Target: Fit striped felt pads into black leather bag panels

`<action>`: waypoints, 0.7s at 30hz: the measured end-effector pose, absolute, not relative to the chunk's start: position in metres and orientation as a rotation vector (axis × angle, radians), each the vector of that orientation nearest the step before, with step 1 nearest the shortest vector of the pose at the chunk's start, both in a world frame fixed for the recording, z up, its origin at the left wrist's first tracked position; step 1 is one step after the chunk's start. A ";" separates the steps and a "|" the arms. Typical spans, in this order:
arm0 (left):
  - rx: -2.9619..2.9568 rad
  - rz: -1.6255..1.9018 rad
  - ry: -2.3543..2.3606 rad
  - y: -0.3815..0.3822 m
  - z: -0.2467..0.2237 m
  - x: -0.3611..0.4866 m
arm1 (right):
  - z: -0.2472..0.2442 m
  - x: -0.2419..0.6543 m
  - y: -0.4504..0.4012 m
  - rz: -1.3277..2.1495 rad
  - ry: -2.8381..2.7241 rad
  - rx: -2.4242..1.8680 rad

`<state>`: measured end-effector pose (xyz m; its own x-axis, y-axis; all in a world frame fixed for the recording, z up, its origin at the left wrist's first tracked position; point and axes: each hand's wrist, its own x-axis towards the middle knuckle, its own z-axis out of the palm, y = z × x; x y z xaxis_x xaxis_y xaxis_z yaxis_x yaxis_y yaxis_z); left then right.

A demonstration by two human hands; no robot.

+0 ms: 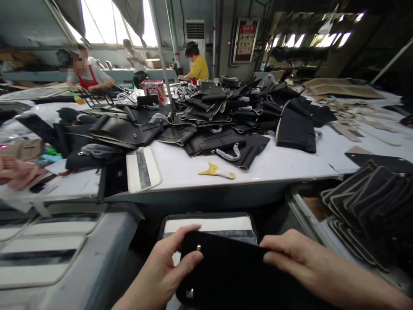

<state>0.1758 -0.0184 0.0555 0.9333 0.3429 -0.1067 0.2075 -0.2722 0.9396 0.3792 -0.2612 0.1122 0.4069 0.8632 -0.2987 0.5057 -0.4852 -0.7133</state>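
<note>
A black panel with rounded corners and small metal studs (232, 271) is held low in front of me. My left hand (171, 258) grips its left end, thumb on top beside a stud. On the upper right edge, my right hand (293, 256) pinches the panel between thumb and fingers. Beneath and behind it lies a white panel with a dark stripe (209, 224), partly covered by the black one. The lower part of the black panel runs out of the frame.
Black leather bag pieces (209, 112) are heaped on the white table (183, 168). A yellow-and-white scraper-like tool (217, 170) lies near its edge. Dark panels (364, 206) are stacked at right; striped white panels (35, 254) lie at left. Several people work behind the table.
</note>
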 end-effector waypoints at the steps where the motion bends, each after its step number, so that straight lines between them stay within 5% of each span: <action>1: 1.776 0.101 0.441 -0.020 0.050 0.172 | 0.108 0.376 -0.254 1.021 -1.153 -2.100; 9: 0.946 0.116 0.889 -0.002 0.020 0.146 | 0.038 0.415 -0.272 1.632 -0.616 -1.697; 16: 0.786 0.154 1.017 0.026 0.012 0.153 | -0.003 0.391 -0.267 1.290 -0.082 -1.254; 21: 0.806 0.145 0.976 0.034 0.008 0.161 | -0.022 0.382 -0.261 1.104 -0.052 -1.614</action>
<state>0.1614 0.0340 0.0082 0.5755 0.4522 -0.6814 0.2338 0.7074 0.6670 0.3823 -0.2613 -0.0219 0.5609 0.5533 -0.6158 -0.4928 -0.3746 -0.7854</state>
